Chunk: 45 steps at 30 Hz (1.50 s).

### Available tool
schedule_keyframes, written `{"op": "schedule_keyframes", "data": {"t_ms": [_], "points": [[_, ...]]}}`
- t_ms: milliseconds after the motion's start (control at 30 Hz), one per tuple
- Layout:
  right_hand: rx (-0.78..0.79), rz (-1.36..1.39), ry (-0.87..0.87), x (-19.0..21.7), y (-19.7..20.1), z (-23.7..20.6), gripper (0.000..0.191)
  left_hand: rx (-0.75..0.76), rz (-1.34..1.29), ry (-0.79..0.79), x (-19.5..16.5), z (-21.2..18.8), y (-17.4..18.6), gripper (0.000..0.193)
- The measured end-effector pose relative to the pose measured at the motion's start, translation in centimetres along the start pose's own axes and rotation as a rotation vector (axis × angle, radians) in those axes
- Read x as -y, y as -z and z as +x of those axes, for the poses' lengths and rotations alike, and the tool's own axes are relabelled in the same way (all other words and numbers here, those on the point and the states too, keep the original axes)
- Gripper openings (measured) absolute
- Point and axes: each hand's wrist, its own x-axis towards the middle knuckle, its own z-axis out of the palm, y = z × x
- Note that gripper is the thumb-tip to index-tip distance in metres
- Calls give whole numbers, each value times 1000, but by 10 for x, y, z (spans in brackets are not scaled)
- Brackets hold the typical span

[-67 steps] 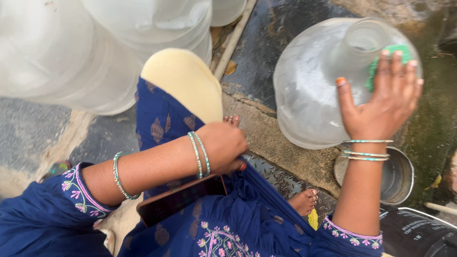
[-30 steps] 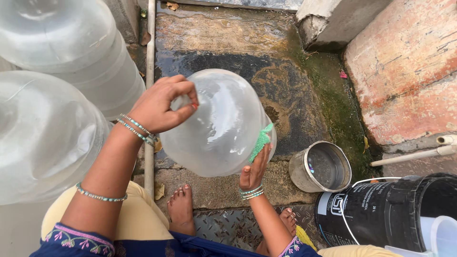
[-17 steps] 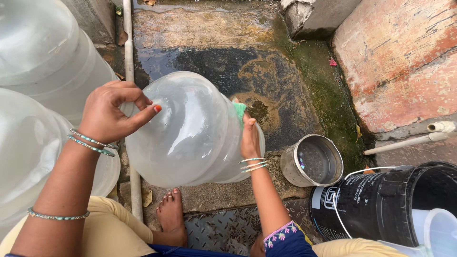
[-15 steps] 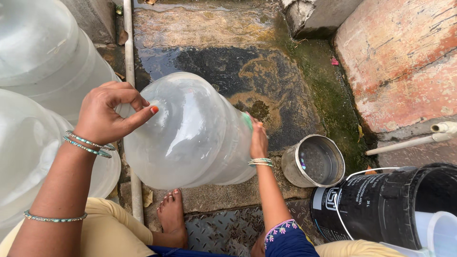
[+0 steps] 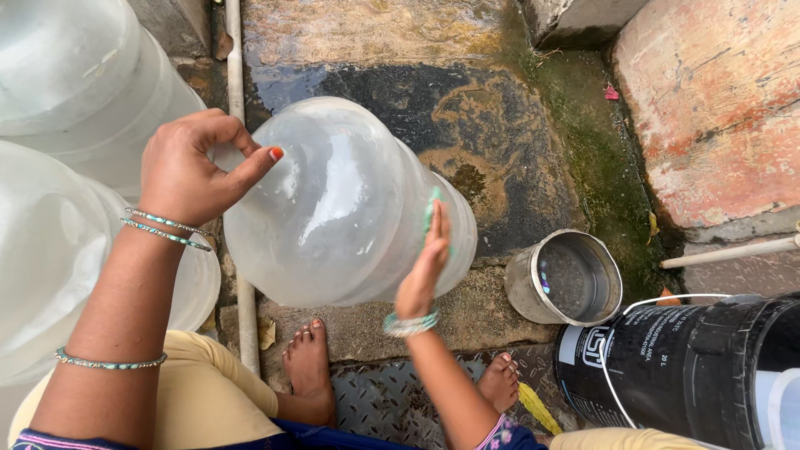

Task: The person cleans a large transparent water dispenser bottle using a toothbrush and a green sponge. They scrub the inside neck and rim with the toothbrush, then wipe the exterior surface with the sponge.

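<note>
A wet stone floor [image 5: 375, 50], dark with water and green with moss toward the right, lies beneath a seated person whose bare feet rest on a patch of metal tread plate. A thin grey pipe [image 5: 236, 100] runs along the ground at the left, and beyond it stand other large clear water jugs [image 5: 58, 75]. To the right sit a small steel pot [image 5: 567, 279] with a little water in it and a black plastic bucket [image 5: 692, 367] with a wire handle.

The big transparent jug [image 5: 333, 200] is held off the ground on its side, its neck end toward the left. The left hand [image 5: 196, 167] is curled closed around the neck end, thumb pressed over the shoulder of the jug. The right hand [image 5: 425, 267] is flat and open, palm against the jug's side near its base, pressing a green scrub pad [image 5: 432, 208] to the plastic; only an edge of the pad shows past the fingers.

As for the washing, the jug looks wet and fairly clear where the light strikes it, so the outside seems partly scrubbed. The base end and underside cannot be judged from here, and no rinse water is being poured, so rinsing appears to remain
</note>
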Motion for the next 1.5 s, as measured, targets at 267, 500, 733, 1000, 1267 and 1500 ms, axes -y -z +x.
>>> {"op": "schedule_keyframes", "data": {"t_ms": [267, 500, 733, 1000, 1267, 1500], "points": [[-70, -387, 413, 0, -21, -35, 78, 15, -105, 15, 19, -9, 0, 26], [-268, 207, -659, -56, 46, 19, 106, 33, -243, 76, 37, -4, 1, 25], [-150, 647, -1014, -70, 81, 21, 138, -55, -116, 275, 17, 2, -7, 35], [-280, 316, -757, -31, 83, 33, 119, 54, -176, 253, 5, 7, -6, 31], [21, -26, 190, 73, 1, -22, 78, 31, -63, 255, 0, 8, -9, 29], [-19, -430, 590, 76, 1, -25, 69, 0, -33, 205, -6, 4, -12, 27]]}}
